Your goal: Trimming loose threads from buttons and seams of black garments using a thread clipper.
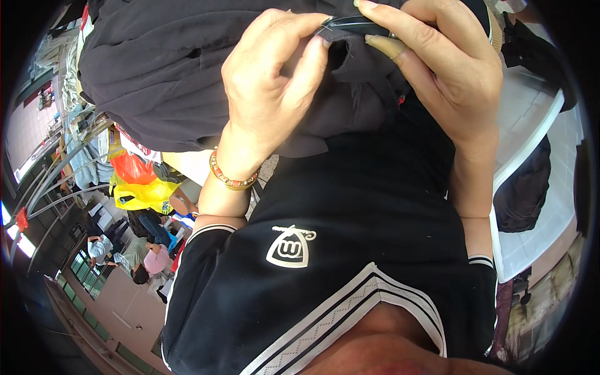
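Note:
Dark grey cloth lies in a gathered heap across the upper part of the head view. At its edge, my left hand is closed, thumb and forefinger pinching a bit of the cloth. My right hand, with a yellowish cover on the thumb, grips a small pair of dark thread snips. The snips' tip meets the cloth right beside my left fingertips. A frayed, torn-looking opening shows in the fabric just below the snips. Whether the blades are closed on a thread is too small to tell.
To the right stands a white table with dark cloth on it. Yellow and red plastic bags sit at the left, near metal rails. Several people are farther off at the lower left.

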Available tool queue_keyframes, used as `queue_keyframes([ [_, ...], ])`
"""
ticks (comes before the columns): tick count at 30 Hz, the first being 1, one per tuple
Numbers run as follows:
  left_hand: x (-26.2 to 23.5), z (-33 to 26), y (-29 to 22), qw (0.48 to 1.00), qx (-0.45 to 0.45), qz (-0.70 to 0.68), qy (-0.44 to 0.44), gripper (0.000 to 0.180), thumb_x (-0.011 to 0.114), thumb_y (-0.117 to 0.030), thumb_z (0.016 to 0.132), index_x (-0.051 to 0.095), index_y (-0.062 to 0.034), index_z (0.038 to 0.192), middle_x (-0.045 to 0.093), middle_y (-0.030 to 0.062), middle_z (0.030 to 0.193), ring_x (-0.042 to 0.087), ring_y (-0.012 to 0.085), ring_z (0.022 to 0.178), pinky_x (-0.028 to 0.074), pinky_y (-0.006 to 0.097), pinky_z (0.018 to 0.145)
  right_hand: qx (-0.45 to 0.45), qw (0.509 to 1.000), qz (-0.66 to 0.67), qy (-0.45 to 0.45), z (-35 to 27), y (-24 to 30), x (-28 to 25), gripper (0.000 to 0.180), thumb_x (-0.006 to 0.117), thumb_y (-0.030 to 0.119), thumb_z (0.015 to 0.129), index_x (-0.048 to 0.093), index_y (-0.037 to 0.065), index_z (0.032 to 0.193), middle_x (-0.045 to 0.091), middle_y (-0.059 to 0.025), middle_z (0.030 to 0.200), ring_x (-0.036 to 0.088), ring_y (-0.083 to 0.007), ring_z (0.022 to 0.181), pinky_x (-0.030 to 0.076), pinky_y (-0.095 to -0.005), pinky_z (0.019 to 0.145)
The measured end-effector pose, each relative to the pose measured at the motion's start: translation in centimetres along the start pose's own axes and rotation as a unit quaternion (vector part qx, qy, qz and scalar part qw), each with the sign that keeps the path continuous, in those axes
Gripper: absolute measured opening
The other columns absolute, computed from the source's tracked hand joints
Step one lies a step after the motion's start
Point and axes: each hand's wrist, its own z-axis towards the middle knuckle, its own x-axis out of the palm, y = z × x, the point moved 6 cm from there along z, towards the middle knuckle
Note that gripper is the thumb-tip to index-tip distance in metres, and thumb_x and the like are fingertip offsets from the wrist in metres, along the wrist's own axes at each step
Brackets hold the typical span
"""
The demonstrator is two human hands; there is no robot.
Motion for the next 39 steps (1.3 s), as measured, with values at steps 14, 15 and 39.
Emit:
queue_keyframes([
  [14, 0.3, 0.2, -0.5, 0.998, 0.009, 0.042, 0.048, 0.018, 0.068, 0.005, 0.082, 0.069, 0.0013, 0.1, 0.063, 0.0073, 0.081, 0.06, 0.014, 0.07, 0.048, 0.024, 0.068, -0.058, 0.992, -0.111, 0.0, -0.7, 1.4, -0.3, 0.034, 0.069, 0.017, 0.068, 0.076, 0.009, 0.1, 0.059, -0.0028, 0.085, 0.056, -0.0157, 0.068, 0.039, -0.0285, 0.059],
  [15, 0.4, 0.1, -0.4, 0.997, 0.007, 0.054, 0.053, 0.018, 0.068, 0.004, 0.082, 0.069, 0.0011, 0.1, 0.063, 0.0076, 0.081, 0.06, 0.0145, 0.07, 0.048, 0.024, 0.068, -0.058, 0.992, -0.11, 0.0, -0.6, 1.4, -0.4, 0.034, 0.069, 0.017, 0.068, 0.076, 0.009, 0.1, 0.059, -0.0028, 0.085, 0.056, -0.0157, 0.068, 0.039, -0.0285, 0.059],
  [39, 1.1, 6.9, -3.7, 0.978, -0.029, 0.029, 0.206, 0.014, 0.068, -0.005, 0.09, 0.071, 0.001, 0.103, 0.072, 0.0036, 0.093, 0.064, 0.009, 0.086, 0.049, 0.022, 0.078, 0.166, 0.972, 0.116, -0.121, -1.4, -4.3, -1.7, 0.02, 0.077, 0.003, 0.07, 0.063, -0.002, 0.082, 0.055, -0.0089, 0.072, 0.053, -0.0187, 0.058, 0.04, -0.0289, 0.054],
])
